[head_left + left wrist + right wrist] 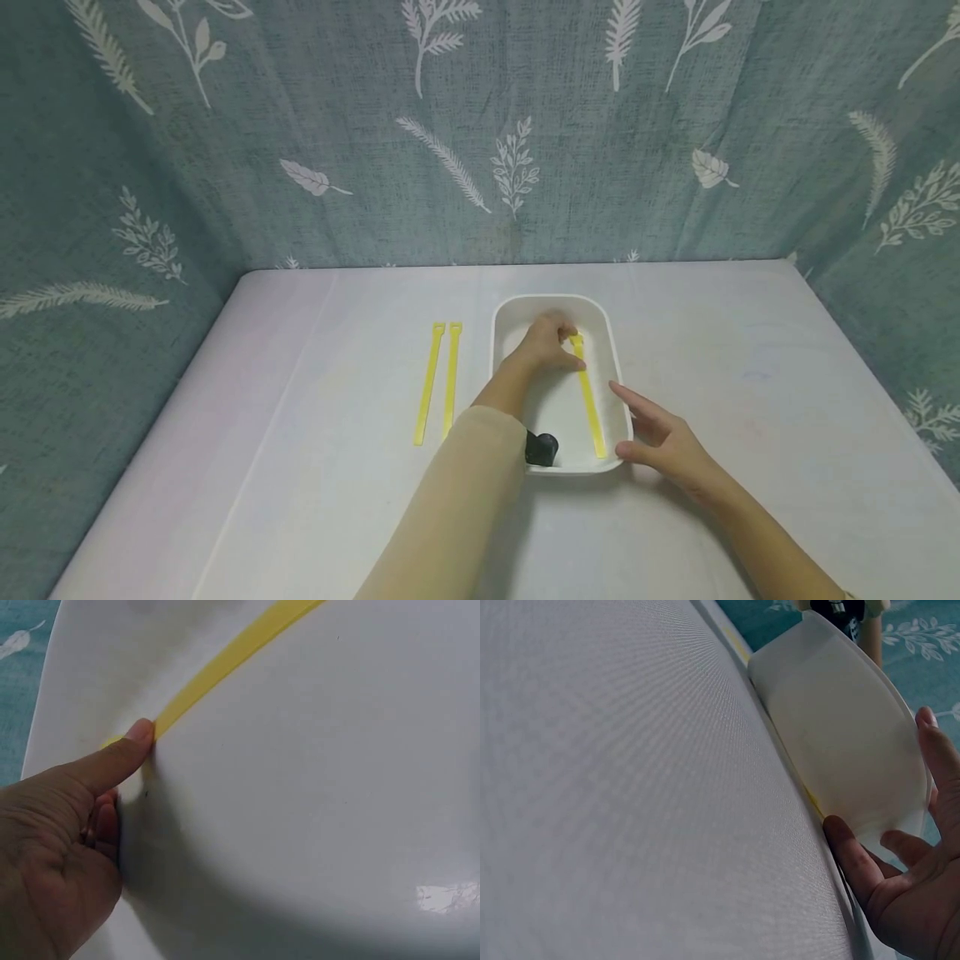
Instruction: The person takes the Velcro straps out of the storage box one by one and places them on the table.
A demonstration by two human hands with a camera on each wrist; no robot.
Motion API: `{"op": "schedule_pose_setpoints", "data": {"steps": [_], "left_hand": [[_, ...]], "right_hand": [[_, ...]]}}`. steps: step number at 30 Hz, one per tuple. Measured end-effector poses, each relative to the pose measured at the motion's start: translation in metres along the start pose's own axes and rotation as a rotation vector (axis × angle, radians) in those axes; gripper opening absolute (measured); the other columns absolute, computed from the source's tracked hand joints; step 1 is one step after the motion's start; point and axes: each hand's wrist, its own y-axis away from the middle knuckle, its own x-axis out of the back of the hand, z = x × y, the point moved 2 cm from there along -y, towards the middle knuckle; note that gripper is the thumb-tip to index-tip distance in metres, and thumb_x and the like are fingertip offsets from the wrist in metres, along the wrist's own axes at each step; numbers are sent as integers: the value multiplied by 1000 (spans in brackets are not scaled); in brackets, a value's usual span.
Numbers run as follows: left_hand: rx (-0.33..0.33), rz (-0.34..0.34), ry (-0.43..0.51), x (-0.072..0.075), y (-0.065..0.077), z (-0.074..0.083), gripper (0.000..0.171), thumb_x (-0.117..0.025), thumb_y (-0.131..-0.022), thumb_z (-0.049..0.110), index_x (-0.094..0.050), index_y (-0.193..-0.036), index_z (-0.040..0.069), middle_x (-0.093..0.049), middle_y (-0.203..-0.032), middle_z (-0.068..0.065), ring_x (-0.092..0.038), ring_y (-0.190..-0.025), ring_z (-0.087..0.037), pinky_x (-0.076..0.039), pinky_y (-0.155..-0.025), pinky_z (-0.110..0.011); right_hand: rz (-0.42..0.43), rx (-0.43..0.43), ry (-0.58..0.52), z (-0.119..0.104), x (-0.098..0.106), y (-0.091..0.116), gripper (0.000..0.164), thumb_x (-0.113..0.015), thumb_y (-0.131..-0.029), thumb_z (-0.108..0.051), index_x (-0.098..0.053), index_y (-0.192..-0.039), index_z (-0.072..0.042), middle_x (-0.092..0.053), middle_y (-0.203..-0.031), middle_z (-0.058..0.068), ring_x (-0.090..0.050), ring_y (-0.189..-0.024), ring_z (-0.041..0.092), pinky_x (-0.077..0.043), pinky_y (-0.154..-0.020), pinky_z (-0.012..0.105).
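Note:
A white rectangular tray [551,417] with rounded corners stands on the table. Inside it lies a flat yellow strap [591,408], lengthwise along the right side. My left hand [543,342] reaches into the tray and pinches this strap close to its far end; in the left wrist view the thumb presses on the strap [225,664], and the other fingers are partly hidden. At the tray's near right side my right hand [663,437] touches the wall and rim with spread fingers, as the right wrist view shows beside the tray [847,712].
Left of the tray, two more yellow straps, an outer strap [428,387] and an inner strap [452,375], lie side by side, each with a slotted head at the far end. A green leaf-patterned curtain [570,167] closes off the back and sides of the white table [315,467].

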Motion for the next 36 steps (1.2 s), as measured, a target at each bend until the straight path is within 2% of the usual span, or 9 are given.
{"op": "schedule_pose_setpoints", "data": {"steps": [4,9,18,20,23,25,27,32,36], "left_hand": [[5,4,-2,-1,0,-1,50,-86,-67,10,-63,-111,3,-55,-102,-6,-49,-91,-17,-46,-83,-24],[15,4,8,-1,-1,-1,47,-85,-68,9,-64,-109,4,-54,-101,-5,-49,-90,-16,-45,-83,-24],[55,-3,71,-1,-3,1,49,-82,-69,3,-60,-113,4,-51,-99,-4,-47,-87,-15,-44,-78,-23],[57,-3,87,-1,-5,1,52,-82,-69,2,-58,-115,5,-52,-99,-4,-48,-88,-15,-45,-79,-23],[49,-7,121,-2,-7,1,58,-82,-68,-2,-54,-118,5,-53,-99,-4,-50,-89,-16,-45,-80,-24],[40,-12,140,-2,-7,1,61,-81,-67,-4,-52,-120,5,-54,-98,-4,-51,-88,-16,-45,-79,-23],[33,-16,163,-2,-8,1,63,-80,-67,-6,-50,-122,5,-54,-95,-4,-51,-86,-15,-45,-76,-22],[37,-22,227,-1,-6,3,64,-75,-69,-12,-48,-125,5,-50,-87,-1,-48,-76,-12,-45,-66,-19],[24,-3,205,1,-6,3,53,-70,-77,-7,-49,-124,8,-51,-84,0,-50,-74,-12,-44,-63,-18]], "right_hand": [[4,-4,8,0,-1,0,73,-69,-83,-2,-34,-147,-9,-27,-152,22,-34,-132,47,-32,-104,52],[6,0,-6,-1,-2,-1,73,-69,-83,-2,-33,-147,-8,-25,-152,23,-34,-130,50,-29,-102,63],[9,4,6,-1,0,-2,74,-70,-83,-3,-33,-147,-9,-25,-152,23,-36,-130,48,-30,-101,61],[10,4,9,-1,0,-2,74,-70,-83,-4,-34,-147,-10,-26,-152,22,-36,-130,47,-33,-102,53],[9,5,4,-1,0,-2,74,-70,-82,-4,-34,-147,-10,-26,-151,23,-36,-130,47,-38,-101,33],[10,6,-4,-1,1,-1,74,-70,-82,-3,-34,-147,-10,-26,-151,23,-36,-130,47,-38,-97,20],[14,6,-18,-1,1,-1,74,-69,-82,-2,-35,-147,-11,-27,-151,22,-36,-130,46,-36,-94,13],[15,4,-25,-1,0,0,73,-69,-83,-2,-34,-147,-13,-28,-151,20,-36,-130,45,-37,-94,12],[7,1,-33,-1,0,0,73,-69,-84,-4,-34,-147,-14,-26,-152,21,-35,-130,45,-37,-93,12]]}}
